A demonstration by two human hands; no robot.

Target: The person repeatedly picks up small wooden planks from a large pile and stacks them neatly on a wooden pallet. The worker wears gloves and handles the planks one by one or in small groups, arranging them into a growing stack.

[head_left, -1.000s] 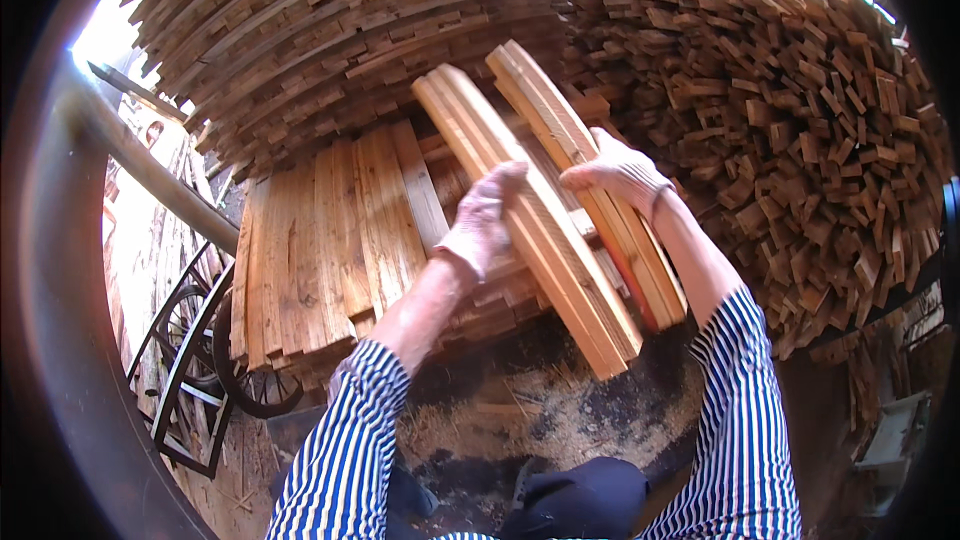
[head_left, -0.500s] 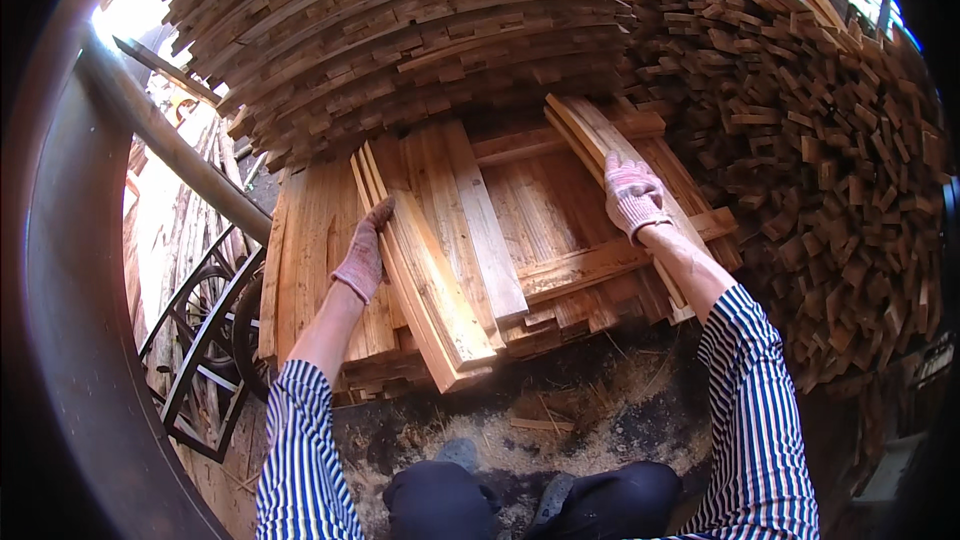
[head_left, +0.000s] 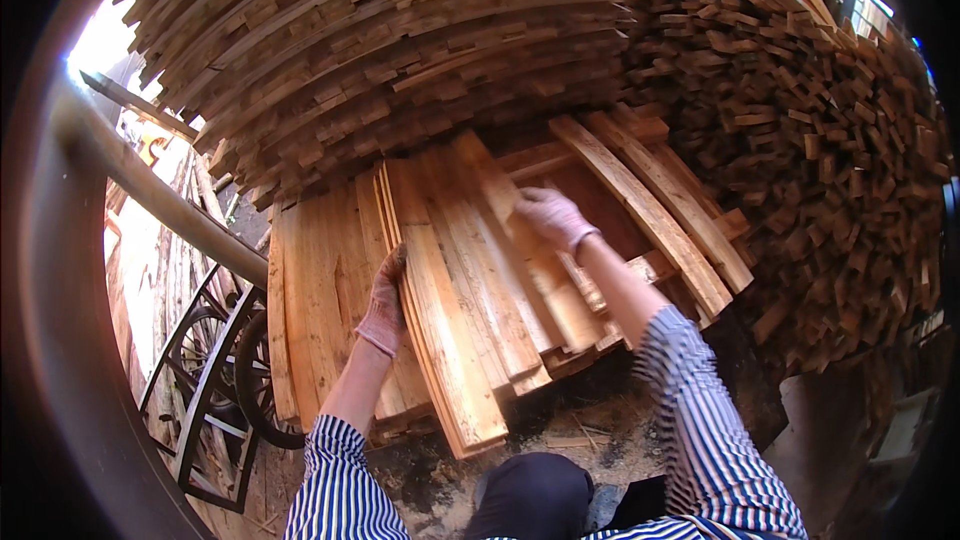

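Observation:
My left hand [head_left: 385, 295], in a pinkish knit glove, grips the left edge of a few stacked wooden boards [head_left: 445, 355]. These boards slant over the flat layer, with their near ends sticking out toward me. My right hand [head_left: 556, 219], gloved too and smeared by motion, is closed at the right edge of another wooden board [head_left: 530, 250], which is also blurred. Its fingertips are hard to make out. Right of it, two loose boards [head_left: 640, 215] lie slantwise across the crosspieces of the pile.
A layer of flat boards [head_left: 315, 300] spreads to the left. Behind rises a tall stack of timber [head_left: 400, 40]; a heap of short wood pieces [head_left: 820, 170] fills the right. A black wheeled metal frame [head_left: 215, 380] and a curved post [head_left: 170, 205] stand left. Sawdust covers the ground [head_left: 440, 500].
My right hand has left the boards on the right and moved left to a middle board, which is shifting. Those right boards now lie apart. My left hand keeps its boards.

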